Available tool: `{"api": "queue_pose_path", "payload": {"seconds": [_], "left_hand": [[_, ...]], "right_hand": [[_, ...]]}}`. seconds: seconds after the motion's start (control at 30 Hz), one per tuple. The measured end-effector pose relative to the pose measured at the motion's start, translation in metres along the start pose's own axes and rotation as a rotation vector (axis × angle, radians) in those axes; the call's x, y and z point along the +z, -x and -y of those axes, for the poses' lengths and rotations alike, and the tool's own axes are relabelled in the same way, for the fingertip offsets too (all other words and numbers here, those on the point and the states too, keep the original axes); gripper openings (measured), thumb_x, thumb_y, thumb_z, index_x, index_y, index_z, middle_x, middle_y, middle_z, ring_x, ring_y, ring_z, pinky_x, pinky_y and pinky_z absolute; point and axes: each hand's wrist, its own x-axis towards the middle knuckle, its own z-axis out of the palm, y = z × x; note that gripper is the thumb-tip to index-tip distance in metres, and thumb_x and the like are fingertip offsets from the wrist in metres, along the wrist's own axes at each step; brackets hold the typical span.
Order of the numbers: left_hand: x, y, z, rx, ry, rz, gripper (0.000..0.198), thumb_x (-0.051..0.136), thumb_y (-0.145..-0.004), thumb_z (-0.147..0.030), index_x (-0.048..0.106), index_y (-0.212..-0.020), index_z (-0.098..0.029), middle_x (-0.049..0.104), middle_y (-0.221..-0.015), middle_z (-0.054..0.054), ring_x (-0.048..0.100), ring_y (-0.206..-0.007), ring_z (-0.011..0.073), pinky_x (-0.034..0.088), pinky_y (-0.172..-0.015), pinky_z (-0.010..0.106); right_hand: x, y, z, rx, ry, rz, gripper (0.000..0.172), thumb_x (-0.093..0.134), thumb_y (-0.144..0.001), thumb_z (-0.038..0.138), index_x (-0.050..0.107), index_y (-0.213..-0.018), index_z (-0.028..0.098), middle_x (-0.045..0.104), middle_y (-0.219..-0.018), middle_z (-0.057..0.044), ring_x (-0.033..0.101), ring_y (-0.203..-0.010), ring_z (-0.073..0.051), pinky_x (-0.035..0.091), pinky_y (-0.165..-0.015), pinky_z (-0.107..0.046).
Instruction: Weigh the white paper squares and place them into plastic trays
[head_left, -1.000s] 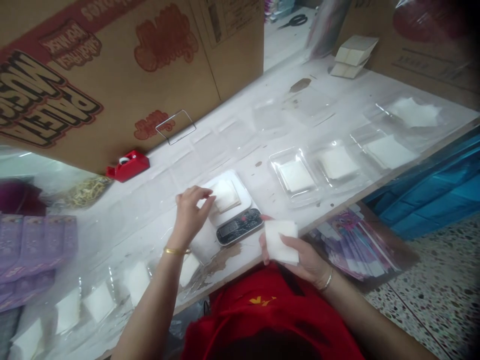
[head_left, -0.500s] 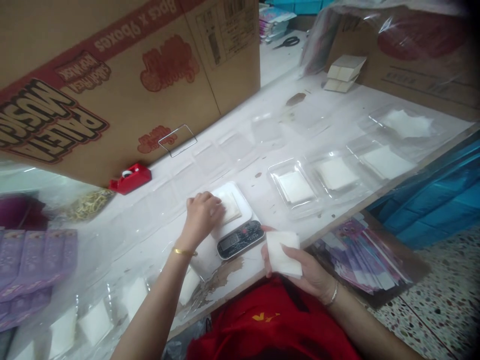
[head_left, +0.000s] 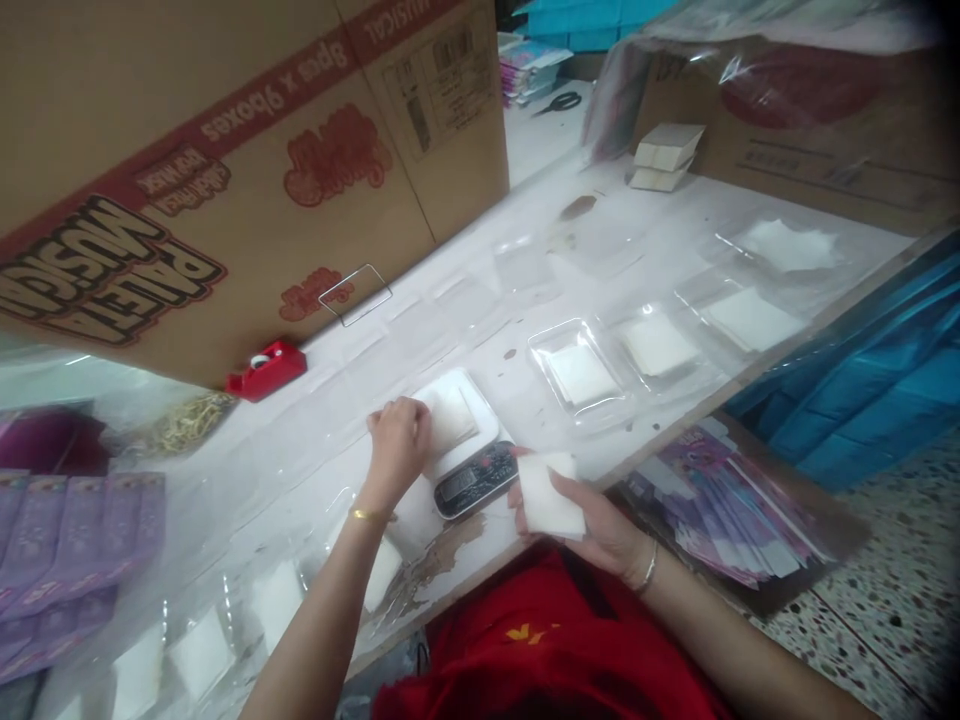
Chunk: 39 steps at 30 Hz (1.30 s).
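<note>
A small white kitchen scale [head_left: 480, 478] sits near the table's front edge, with a clear tray of white pads [head_left: 452, 414] on its platform. My left hand [head_left: 397, 447] rests at the tray's left edge, fingers closed on it. My right hand [head_left: 592, 525] holds a stack of white pads [head_left: 547, 497] just off the table edge, right of the scale's display.
Clear trays with white pads [head_left: 581, 373] line the table to the right, and more lie at the lower left [head_left: 277, 600]. A large cardboard box [head_left: 225, 180] stands behind, with a red tape dispenser [head_left: 266, 368] at its foot. Purple packets [head_left: 67, 540] lie left.
My left hand came down from above the tray onto its left edge. My right hand with the pad stack shifted slightly left, toward the scale.
</note>
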Motion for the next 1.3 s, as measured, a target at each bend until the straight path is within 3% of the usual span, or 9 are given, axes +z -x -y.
{"api": "queue_pose_path", "payload": {"seconds": [0.17,0.33,0.43,0.53,0.7,0.83,1.0,1.17,1.3], "left_hand": [[-0.025,0.023,-0.026,0.078,0.164,-0.082,0.013,0.043,-0.093,-0.021,0.050,-0.082,-0.019,0.060,-0.080,0.002,0.054,-0.079,0.0197,0.032,-0.081,0.038],[-0.040,0.041,-0.070,0.402,0.250,0.118,0.010,0.049,-0.094,-0.020,0.058,-0.096,-0.019,0.065,-0.093,0.005,0.056,-0.089,0.0200,0.034,-0.083,0.038],[-0.043,0.029,-0.055,0.356,0.323,-0.004,0.012,0.052,-0.095,-0.022,0.062,-0.101,-0.020,0.067,-0.095,0.005,0.059,-0.091,0.0196,0.038,-0.084,0.038],[-0.044,0.005,-0.015,0.181,0.386,-0.145,0.014,0.052,-0.094,-0.025,0.064,-0.097,-0.018,0.066,-0.094,0.005,0.060,-0.087,0.0180,0.044,-0.081,0.035],[-0.031,-0.021,0.029,0.140,0.391,0.098,0.030,0.053,-0.092,-0.036,0.061,-0.115,-0.019,0.062,-0.118,0.009,0.060,-0.102,0.0212,0.047,-0.090,0.037],[-0.013,-0.030,0.029,0.152,0.334,0.273,0.042,0.055,-0.089,-0.038,0.054,-0.128,-0.021,0.057,-0.133,0.010,0.053,-0.120,0.0270,0.038,-0.102,0.045],[-0.005,-0.045,0.020,0.051,0.213,0.388,0.046,0.058,-0.081,-0.031,0.053,-0.125,-0.019,0.060,-0.122,0.010,0.056,-0.112,0.0292,0.032,-0.102,0.049],[-0.012,-0.052,0.011,0.062,0.087,0.503,0.013,0.051,-0.077,-0.031,0.052,-0.073,-0.019,0.061,-0.090,0.006,0.057,-0.088,0.0248,0.040,-0.082,0.038],[-0.011,-0.051,0.011,0.057,0.156,0.502,0.012,0.046,-0.079,-0.029,0.048,-0.071,-0.020,0.060,-0.083,0.005,0.056,-0.080,0.0224,0.040,-0.073,0.033]], "right_hand": [[0.004,-0.008,-0.001,0.008,-0.012,0.000,0.066,0.065,-0.087,0.050,0.040,-0.138,0.018,0.072,-0.100,-0.012,0.072,-0.081,-0.025,0.056,-0.072,-0.037],[0.005,-0.011,-0.004,0.003,-0.130,0.023,0.072,0.064,-0.081,0.065,0.047,-0.135,0.020,0.071,-0.113,-0.013,0.071,-0.093,-0.029,0.058,-0.076,-0.042],[0.001,-0.004,0.000,0.007,-0.095,0.050,0.068,0.069,-0.083,0.052,0.045,-0.139,0.022,0.071,-0.111,-0.012,0.071,-0.092,-0.029,0.058,-0.075,-0.041],[-0.004,0.006,0.004,0.001,-0.038,0.037,0.065,0.069,-0.085,0.033,0.042,-0.142,0.021,0.072,-0.102,-0.010,0.071,-0.086,-0.026,0.057,-0.074,-0.038],[-0.015,0.017,0.008,0.000,-0.028,-0.034,0.061,0.064,-0.087,0.022,0.042,-0.143,0.024,0.069,-0.097,-0.008,0.068,-0.081,-0.022,0.057,-0.067,-0.035],[-0.020,0.017,0.008,-0.007,-0.014,-0.080,0.062,0.063,-0.087,0.021,0.041,-0.144,0.025,0.068,-0.097,-0.008,0.067,-0.079,-0.021,0.056,-0.064,-0.033],[-0.023,0.011,0.004,-0.037,-0.002,-0.098,0.061,0.061,-0.089,0.021,0.040,-0.145,0.024,0.069,-0.093,-0.008,0.067,-0.076,-0.021,0.056,-0.060,-0.032],[-0.029,-0.001,-0.005,-0.052,-0.063,-0.094,0.067,0.070,-0.082,0.030,0.043,-0.144,0.023,0.070,-0.089,-0.007,0.067,-0.070,-0.020,0.053,-0.055,-0.029],[-0.040,-0.012,0.004,-0.049,-0.083,-0.043,0.068,0.080,-0.070,0.035,0.057,-0.133,0.021,0.071,-0.084,-0.004,0.069,-0.077,-0.019,0.051,-0.073,-0.027]]}}
